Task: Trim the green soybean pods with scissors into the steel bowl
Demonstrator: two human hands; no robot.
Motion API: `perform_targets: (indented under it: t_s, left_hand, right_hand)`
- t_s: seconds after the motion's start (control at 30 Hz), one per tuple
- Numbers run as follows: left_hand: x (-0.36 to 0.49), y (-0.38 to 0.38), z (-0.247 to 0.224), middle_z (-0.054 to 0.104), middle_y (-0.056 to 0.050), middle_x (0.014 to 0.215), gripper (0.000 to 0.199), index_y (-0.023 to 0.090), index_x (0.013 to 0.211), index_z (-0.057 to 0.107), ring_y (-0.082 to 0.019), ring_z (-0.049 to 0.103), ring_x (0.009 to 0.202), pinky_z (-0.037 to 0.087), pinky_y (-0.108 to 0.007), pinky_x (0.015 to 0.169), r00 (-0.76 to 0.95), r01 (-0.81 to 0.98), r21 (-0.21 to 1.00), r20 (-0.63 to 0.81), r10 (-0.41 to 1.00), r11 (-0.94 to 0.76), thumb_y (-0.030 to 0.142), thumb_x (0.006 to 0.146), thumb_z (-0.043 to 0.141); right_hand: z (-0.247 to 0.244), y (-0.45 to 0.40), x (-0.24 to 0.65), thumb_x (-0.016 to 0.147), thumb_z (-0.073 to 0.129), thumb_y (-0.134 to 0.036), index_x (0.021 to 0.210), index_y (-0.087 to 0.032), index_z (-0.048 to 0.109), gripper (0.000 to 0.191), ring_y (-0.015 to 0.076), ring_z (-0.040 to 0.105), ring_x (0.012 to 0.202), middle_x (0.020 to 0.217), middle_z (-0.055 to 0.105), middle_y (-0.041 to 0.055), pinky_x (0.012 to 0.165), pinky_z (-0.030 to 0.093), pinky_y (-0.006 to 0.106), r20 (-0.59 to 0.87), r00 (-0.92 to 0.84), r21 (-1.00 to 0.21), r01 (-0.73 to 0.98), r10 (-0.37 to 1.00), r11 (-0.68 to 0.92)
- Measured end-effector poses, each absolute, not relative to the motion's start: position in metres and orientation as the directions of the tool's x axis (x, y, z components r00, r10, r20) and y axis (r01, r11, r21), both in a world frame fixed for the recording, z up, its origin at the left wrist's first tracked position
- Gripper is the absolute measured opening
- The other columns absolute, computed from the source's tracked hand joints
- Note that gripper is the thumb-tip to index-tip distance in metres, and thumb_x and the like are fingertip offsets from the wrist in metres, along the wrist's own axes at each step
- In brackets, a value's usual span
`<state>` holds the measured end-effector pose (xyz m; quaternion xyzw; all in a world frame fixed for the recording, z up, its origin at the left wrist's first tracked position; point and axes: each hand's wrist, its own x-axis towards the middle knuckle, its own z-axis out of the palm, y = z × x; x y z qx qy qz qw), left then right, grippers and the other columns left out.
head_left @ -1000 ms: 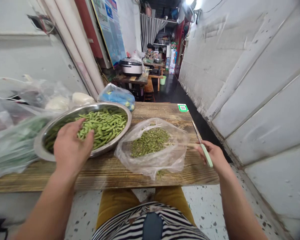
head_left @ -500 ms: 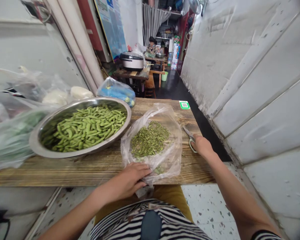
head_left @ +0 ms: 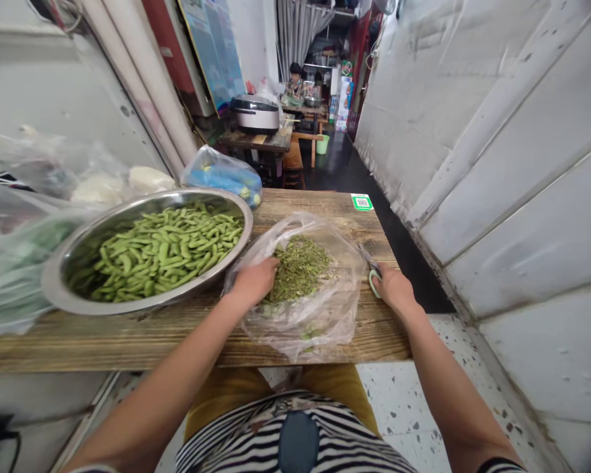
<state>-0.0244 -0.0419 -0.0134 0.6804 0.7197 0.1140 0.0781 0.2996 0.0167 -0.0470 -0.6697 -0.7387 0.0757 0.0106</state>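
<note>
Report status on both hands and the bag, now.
Left hand in the plastic bag, on the chopped green pieces. Right hand on the green-handled scissors, at the bag's edge. Steel bowl of green pods beside the bag.

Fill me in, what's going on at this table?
A seated person is working at a wooden table. The left hand is inside a clear plastic bag, on a heap of chopped green bits. The right hand holds green-handled scissors at the bag's right side. To the left, a steel bowl holds green soybean pods. Another person sits farther back.
</note>
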Motion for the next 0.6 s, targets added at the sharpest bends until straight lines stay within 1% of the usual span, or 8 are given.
perform_targets:
  t_s: [0.07,0.13,0.2,0.27,0.33,0.43,0.5,0.6]
  left_hand:
    - [-0.03,-0.038,-0.009,0.069,-0.013,0.109,0.033,0.016,0.107,0.068,-0.026,0.062,0.102,0.046,-0.036,0.091,-0.11,0.956,0.277,0.045,0.993,0.093,0.024,0.091,0.041]
    - [-0.034,-0.034,-0.009,0.069,-0.012,0.111,0.034,0.017,0.11,0.067,-0.026,0.062,0.104,0.046,-0.036,0.092,-0.142,0.953,0.277,0.058,0.988,0.121,0.026,0.09,0.042]
    - [-0.037,-0.029,-0.013,0.067,-0.011,0.118,0.035,0.018,0.115,0.066,-0.026,0.061,0.107,0.046,-0.035,0.094,-0.091,0.952,0.298,0.05,0.995,0.072,0.024,0.085,0.048]
    - [-0.042,-0.023,-0.023,0.066,-0.009,0.118,0.037,0.02,0.114,0.067,-0.025,0.06,0.108,0.045,-0.034,0.096,0.024,0.946,0.325,-0.001,1.0,-0.023,0.021,0.079,0.053]
    - [-0.047,-0.017,-0.032,0.068,-0.007,0.11,0.031,0.021,0.103,0.07,-0.023,0.061,0.104,0.044,-0.033,0.096,0.097,0.927,0.368,-0.045,0.994,-0.074,0.019,0.076,0.054]
    - [-0.056,-0.014,-0.036,0.07,-0.006,0.098,0.026,0.018,0.094,0.071,-0.022,0.062,0.097,0.046,-0.033,0.094,0.0,0.895,0.446,0.014,1.0,-0.006,0.021,0.079,0.05]
    - [-0.06,-0.017,-0.031,0.07,-0.007,0.102,0.033,0.017,0.104,0.069,-0.022,0.063,0.097,0.047,-0.034,0.093,-0.056,0.886,0.462,0.03,0.998,0.036,0.021,0.081,0.046]
    - [-0.059,-0.025,-0.02,0.066,-0.007,0.118,0.043,0.02,0.122,0.063,-0.021,0.061,0.102,0.046,-0.035,0.094,-0.01,0.909,0.416,0.014,1.0,0.004,0.02,0.083,0.045]
  right_hand:
    - [-0.046,0.016,0.298,0.094,0.045,-0.032,0.123,-0.015,0.054,0.035,0.026,0.066,0.098,0.107,0.069,0.015,0.074,0.044,0.029,-0.082,-0.091,-0.131,0.988,0.992,0.08]
    - [-0.045,0.015,0.297,0.094,0.045,-0.032,0.122,-0.015,0.054,0.034,0.0256,0.067,0.097,0.106,0.069,0.0151,0.074,0.044,0.029,-0.076,-0.08,-0.133,0.989,0.994,0.069]
    - [-0.044,0.014,0.296,0.094,0.044,-0.032,0.121,-0.015,0.055,0.034,0.0253,0.067,0.096,0.107,0.069,0.0152,0.074,0.044,0.029,-0.078,-0.071,-0.137,0.989,0.994,0.06]
    - [-0.043,0.014,0.295,0.094,0.045,-0.032,0.121,-0.015,0.055,0.034,0.0248,0.067,0.097,0.108,0.068,0.015,0.074,0.044,0.028,-0.082,-0.072,-0.148,0.987,0.994,0.059]
    - [-0.044,0.014,0.296,0.094,0.046,-0.032,0.123,-0.015,0.054,0.035,0.0245,0.066,0.098,0.108,0.068,0.0147,0.075,0.044,0.028,-0.087,-0.078,-0.153,0.986,0.993,0.064]
    - [-0.045,0.014,0.297,0.094,0.046,-0.032,0.124,-0.015,0.053,0.035,0.0244,0.066,0.098,0.108,0.069,0.0146,0.075,0.044,0.028,-0.084,-0.083,-0.155,0.985,0.993,0.069]
    - [-0.046,0.014,0.298,0.094,0.046,-0.032,0.123,-0.015,0.054,0.035,0.0246,0.067,0.098,0.108,0.069,0.0148,0.075,0.044,0.028,-0.075,-0.085,-0.158,0.985,0.994,0.072]
    - [-0.046,0.013,0.298,0.094,0.045,-0.032,0.123,-0.014,0.054,0.035,0.0246,0.067,0.097,0.107,0.069,0.0149,0.074,0.044,0.027,-0.056,-0.091,-0.169,0.982,0.994,0.081]
